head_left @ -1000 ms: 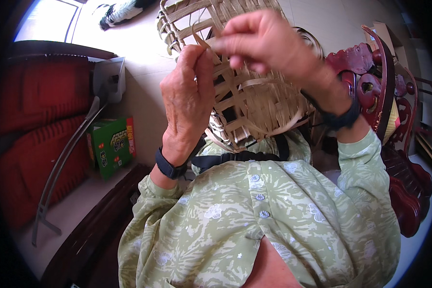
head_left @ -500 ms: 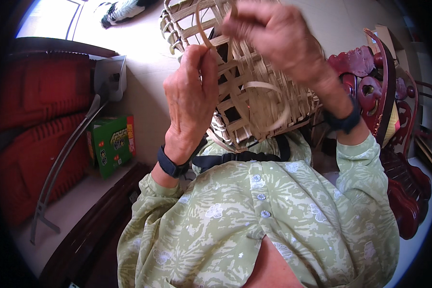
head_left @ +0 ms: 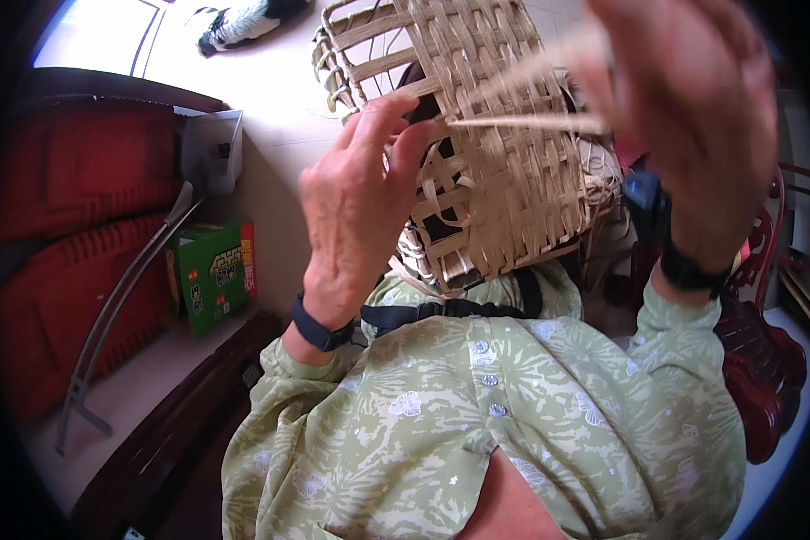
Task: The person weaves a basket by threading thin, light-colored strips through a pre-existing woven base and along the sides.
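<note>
A woven panel (head_left: 522, 193) of flat tan strips, on a frame, lies on my lap and reaches away from me. My left hand (head_left: 355, 193) is at its left part, thumb and forefinger pinched where a tan strip (head_left: 531, 121) begins. That strip runs taut to the right, over the weave, into my right hand (head_left: 693, 112). Motion smears my right hand, but its fingers are closed round the strip's other stretch. A loose curl of strip (head_left: 443, 191) sits on the weave below my left hand. Open gaps show along the panel's left side.
Red cushions (head_left: 81, 171) are at the left, near a grey bin (head_left: 214, 148), a long bent grey metal piece (head_left: 121, 315) and a green box (head_left: 211, 279). A black-and-white animal (head_left: 243, 25) lies on the far floor. Dark red carved wooden furniture (head_left: 765, 360) stands at the right.
My right hand has swung right and toward me, drawing the strip from a raised loop into a taut line. My left hand has shifted slightly; the large loose loop on the weave has shrunk.
</note>
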{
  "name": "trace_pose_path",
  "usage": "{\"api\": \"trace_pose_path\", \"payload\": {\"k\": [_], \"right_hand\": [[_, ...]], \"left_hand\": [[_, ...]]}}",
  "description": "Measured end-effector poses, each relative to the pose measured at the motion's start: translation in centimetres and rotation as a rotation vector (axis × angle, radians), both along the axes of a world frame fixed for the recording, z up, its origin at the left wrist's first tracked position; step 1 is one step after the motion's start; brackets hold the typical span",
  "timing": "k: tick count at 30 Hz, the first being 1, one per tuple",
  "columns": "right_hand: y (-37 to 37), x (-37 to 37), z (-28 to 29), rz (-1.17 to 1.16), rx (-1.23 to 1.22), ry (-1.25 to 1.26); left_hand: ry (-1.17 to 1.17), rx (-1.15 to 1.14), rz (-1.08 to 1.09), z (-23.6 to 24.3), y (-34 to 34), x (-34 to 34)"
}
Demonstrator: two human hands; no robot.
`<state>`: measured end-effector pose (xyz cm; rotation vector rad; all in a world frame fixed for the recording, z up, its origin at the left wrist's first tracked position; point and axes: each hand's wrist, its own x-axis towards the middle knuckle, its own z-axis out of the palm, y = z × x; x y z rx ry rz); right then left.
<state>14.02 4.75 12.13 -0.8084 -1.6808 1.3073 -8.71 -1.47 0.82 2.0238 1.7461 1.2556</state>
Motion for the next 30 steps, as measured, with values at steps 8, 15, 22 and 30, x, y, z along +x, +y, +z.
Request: {"api": "trace_pose_path", "payload": {"k": [8, 15, 22, 30], "right_hand": [[-4.1, -1.5, -0.1, 0.407, -0.152, 0.182], [-2.6, 0.2, 0.4, 0.153, -0.238, 0.055], [3.4, -3.2, -6.3, -0.168, -0.110, -0.262], [2.7, -4.7, -5.4, -0.129, -0.097, -0.399]], "left_hand": [[0.304, 0.240, -0.061, 2.1, 5.6, -4.7], [0.447, -0.103, -0.307, 1.8, 7.8, -4.8], [0.024, -0.645, -0.305, 4.5, 7.1, -3.9], [-0.270, -0.721, -0.430, 4.0, 6.2, -6.2]]}}
